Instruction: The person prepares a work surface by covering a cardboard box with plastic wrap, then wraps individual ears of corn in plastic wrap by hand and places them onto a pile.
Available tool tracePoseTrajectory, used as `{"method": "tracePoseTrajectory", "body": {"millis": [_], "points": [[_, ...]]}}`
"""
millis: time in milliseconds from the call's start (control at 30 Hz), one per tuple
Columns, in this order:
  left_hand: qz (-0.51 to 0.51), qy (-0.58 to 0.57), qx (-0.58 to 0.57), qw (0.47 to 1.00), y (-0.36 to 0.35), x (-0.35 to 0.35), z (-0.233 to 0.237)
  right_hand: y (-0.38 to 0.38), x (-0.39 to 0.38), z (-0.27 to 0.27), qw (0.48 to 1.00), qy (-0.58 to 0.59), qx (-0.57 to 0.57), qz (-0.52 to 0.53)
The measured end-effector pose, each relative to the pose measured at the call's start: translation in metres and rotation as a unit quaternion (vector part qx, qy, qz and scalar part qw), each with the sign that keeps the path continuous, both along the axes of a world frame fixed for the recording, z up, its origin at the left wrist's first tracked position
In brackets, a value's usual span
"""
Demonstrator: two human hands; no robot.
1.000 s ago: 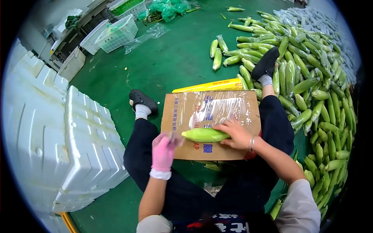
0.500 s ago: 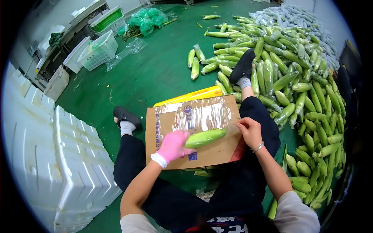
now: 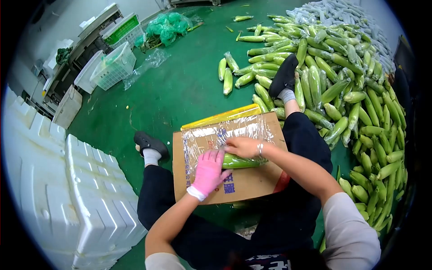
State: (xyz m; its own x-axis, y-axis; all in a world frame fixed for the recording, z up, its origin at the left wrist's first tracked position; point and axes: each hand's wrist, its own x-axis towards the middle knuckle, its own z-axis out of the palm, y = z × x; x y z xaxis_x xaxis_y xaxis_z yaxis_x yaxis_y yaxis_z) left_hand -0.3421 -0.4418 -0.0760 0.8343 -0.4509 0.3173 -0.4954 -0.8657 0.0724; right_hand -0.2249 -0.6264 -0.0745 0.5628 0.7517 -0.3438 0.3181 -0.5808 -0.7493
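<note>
An ear of corn [image 3: 243,162] in green husk lies across a cardboard box [image 3: 256,184] between my legs. My left hand [image 3: 210,171], in a pink glove, holds the ear's left end, its fingers over the top and thumb along the near side. My bare right hand [image 3: 245,147] reaches across the ear from the right, its fingertips pressed together close to the left hand's fingers. They seem to pinch clear plastic film, though the grip is partly hidden. Shiny clear film [image 3: 198,139] covers much of the box top.
A long yellow box [image 3: 220,117] lies along the carton's far edge. A large pile of corn ears [image 3: 324,81], many film-wrapped, spreads on the right. White foam boxes [image 3: 99,193] stand at left. White baskets [image 3: 114,67] and green plastic [image 3: 168,28] sit further back.
My right hand has moved left, from the ear's right end to its left end. The ear has been lowered onto the box, and my left hand has shifted slightly.
</note>
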Motion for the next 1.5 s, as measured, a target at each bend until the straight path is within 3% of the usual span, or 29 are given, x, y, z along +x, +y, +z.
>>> {"method": "tracePoseTrajectory", "body": {"millis": [67, 100, 167, 200, 267, 333, 400, 467, 533, 567, 600, 667, 700, 767, 800, 867, 933, 967, 1000, 1033, 1067, 1133, 1200, 1267, 1300, 1333, 1400, 1467, 1500], "points": [[-0.011, 0.040, -0.004, 0.999, 0.009, 0.019, -0.013, 0.024, 0.024, -0.051, 0.998, 0.042, 0.031, 0.040], [-0.026, 0.075, -0.032, 0.996, 0.008, 0.023, -0.008, 0.023, 0.019, -0.025, 0.998, 0.039, 0.034, 0.034], [-0.022, 0.157, -0.105, 0.982, -0.003, 0.003, 0.004, 0.007, 0.002, 0.019, 0.981, 0.127, -0.025, 0.147], [-0.014, 0.236, -0.174, 0.956, -0.011, -0.007, 0.009, 0.003, -0.004, 0.011, 0.981, 0.129, -0.026, 0.143], [-0.076, 0.192, -0.236, 0.950, -0.017, -0.023, 0.004, -0.006, -0.022, -0.009, 0.975, 0.038, -0.028, 0.216], [-0.001, 0.540, -0.263, 0.800, -0.020, -0.038, 0.018, -0.013, -0.038, -0.006, 0.978, 0.031, -0.027, 0.203], [0.124, 0.764, -0.393, 0.497, -0.028, -0.071, 0.029, -0.018, -0.054, -0.027, 0.970, -0.149, 0.020, 0.192], [0.137, 0.804, -0.373, 0.441, -0.035, -0.102, 0.027, -0.027, -0.073, -0.043, 0.940, -0.287, 0.076, 0.168], [0.123, 0.776, -0.265, 0.559, -0.046, -0.137, 0.011, -0.031, -0.085, -0.052, 0.908, -0.378, 0.118, 0.139], [0.099, 0.711, -0.155, 0.678, -0.054, -0.149, 0.015, -0.030, -0.086, -0.053, 0.908, -0.378, 0.124, 0.132], [0.062, 0.544, -0.038, 0.836, -0.058, -0.166, 0.004, -0.029, -0.087, -0.054, 0.903, -0.388, 0.136, 0.126], [0.123, 0.572, -0.002, 0.811, -0.067, -0.177, -0.005, -0.034, -0.089, -0.056, 0.898, -0.399, 0.143, 0.118], [0.182, 0.692, -0.166, 0.679, -0.076, -0.184, 0.000, -0.034, -0.090, -0.057, 0.896, -0.399, 0.155, 0.116], [0.291, 0.780, -0.466, 0.299, -0.090, -0.232, -0.023, -0.035, -0.090, -0.057, 0.893, -0.395, 0.194, 0.096], [0.284, 0.784, -0.459, 0.306, -0.125, -0.225, 0.006, -0.043, -0.089, -0.055, 0.892, -0.402, 0.188, 0.088], [0.367, 0.541, -0.328, 0.682, -0.185, -0.219, 0.100, -0.051, -0.104, -0.049, 0.934, -0.238, 0.260, 0.057], [0.246, 0.618, -0.668, 0.334, -0.101, -0.232, 0.044, -0.077, -0.142, -0.038, 0.927, -0.086, 0.365, -0.033], [0.208, 0.590, -0.557, 0.546, -0.090, -0.228, 0.031, -0.099, -0.156, -0.027, 0.953, 0.001, 0.301, -0.041], [0.145, 0.551, -0.524, 0.633, -0.079, -0.217, 0.020, -0.122, -0.173, -0.019, 0.965, 0.096, 0.238, -0.049], [0.125, 0.582, -0.492, 0.636, -0.082, -0.194, 0.047, -0.140, -0.194, -0.018, 0.964, 0.115, 0.208, -0.117], [0.077, 0.579, -0.405, 0.703, -0.080, -0.175, 0.057, -0.154, -0.217, -0.020, 0.958, 0.133, 0.182, -0.179], [0.012, 0.585, -0.382, 0.715, -0.089, -0.149, 0.076, -0.172, -0.276, -0.011, 0.852, 0.178, 0.280, -0.406], [-0.006, 0.573, -0.443, 0.689, -0.102, -0.134, 0.078, -0.172, -0.324, -0.002, 0.586, 0.329, 0.377, -0.637], [0.083, 0.524, -0.532, 0.660, -0.157, -0.127, 0.111, -0.177, -0.341, -0.001, 0.269, 0.483, 0.459, -0.696], [0.023, 0.415, -0.630, 0.656, -0.183, -0.124, 0.091, -0.174, -0.336, -0.002, 0.184, 0.500, 0.464, -0.707], [-0.040, 0.295, -0.714, 0.633, -0.209, -0.119, 0.066, -0.175, -0.324, -0.005, 0.183, 0.496, 0.468, -0.708], [-0.056, 0.183, -0.794, 0.577, -0.263, -0.100, 0.062, -0.188, -0.280, -0.010, 0.116, 0.405, 0.611, -0.670], [-0.204, 0.134, -0.716, 0.654, -0.301, -0.075, 0.048, -0.217, -0.220, -0.007, 0.095, 0.326, 0.656, -0.674], [-0.243, 0.100, -0.666, 0.699, -0.314, -0.056, 0.042, -0.229, -0.194, -0.014, 0.171, 0.335, 0.682, -0.627]]}}
